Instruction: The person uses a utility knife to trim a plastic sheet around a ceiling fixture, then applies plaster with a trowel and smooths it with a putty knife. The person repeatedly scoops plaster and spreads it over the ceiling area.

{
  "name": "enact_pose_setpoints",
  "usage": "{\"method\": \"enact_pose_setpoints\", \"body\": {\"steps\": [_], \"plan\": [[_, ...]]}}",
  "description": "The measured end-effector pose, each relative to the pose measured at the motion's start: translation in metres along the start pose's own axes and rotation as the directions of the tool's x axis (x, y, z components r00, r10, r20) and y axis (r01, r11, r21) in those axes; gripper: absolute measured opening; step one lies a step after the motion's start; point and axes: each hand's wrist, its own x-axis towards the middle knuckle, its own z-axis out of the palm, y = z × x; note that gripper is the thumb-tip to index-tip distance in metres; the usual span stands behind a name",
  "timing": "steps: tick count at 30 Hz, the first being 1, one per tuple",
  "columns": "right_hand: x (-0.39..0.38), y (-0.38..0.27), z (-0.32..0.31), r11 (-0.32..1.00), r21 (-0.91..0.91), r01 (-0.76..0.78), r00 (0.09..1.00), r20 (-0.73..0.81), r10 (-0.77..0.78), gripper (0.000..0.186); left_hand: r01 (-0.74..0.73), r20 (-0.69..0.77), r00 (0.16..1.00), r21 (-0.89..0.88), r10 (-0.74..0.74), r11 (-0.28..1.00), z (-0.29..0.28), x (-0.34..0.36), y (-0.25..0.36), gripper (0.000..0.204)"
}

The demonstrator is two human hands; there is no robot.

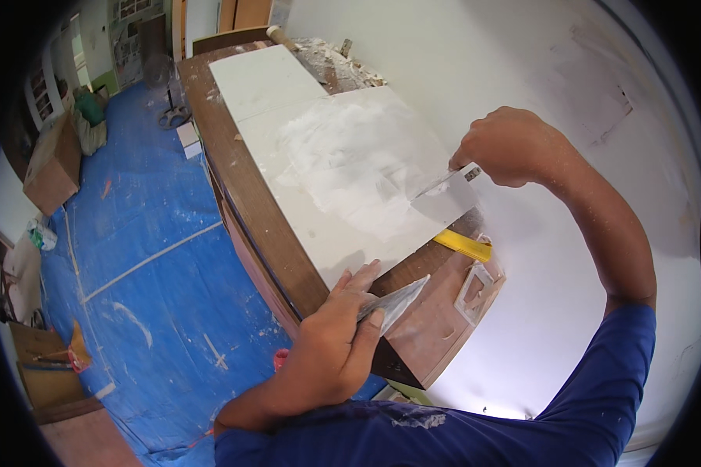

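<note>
My right hand is closed on a putty knife, its blade resting on the white board where a patch of white filler is spread. My left hand is at the board's near edge, gripping a second, wider metal scraper whose blade sticks out to the right, with some fingertips reaching onto the board. The board lies on a brown wooden top. A yellow tool sticks out from beside the board's right edge.
Blue sheeting covers the floor at left, with cardboard boxes and bags along the side. A white wall rises behind and at right. Debris and a roller lie at the top's far end. A pinkish lower panel sits at right.
</note>
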Motion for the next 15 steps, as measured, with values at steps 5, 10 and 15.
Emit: {"method": "enact_pose_setpoints", "body": {"steps": [5,10,15], "plan": [[-0.037,0.040,0.048,0.973,0.231,0.016,0.891,-0.445,0.091,0.059,0.336,-0.090,0.909,-0.420,-0.407,0.843,-0.004,0.000,0.003,0.026],[-0.090,0.008,0.105,0.344,0.850,0.400,0.748,-0.519,0.413,0.056,0.034,-0.184,0.867,-0.905,-0.463,0.424,-0.005,0.030,0.001,0.031],[-0.094,-0.068,0.127,0.307,0.703,0.641,0.525,-0.694,0.494,0.064,0.122,-0.063,0.901,-0.912,-0.428,0.391,0.003,0.070,0.033,0.039]]}}
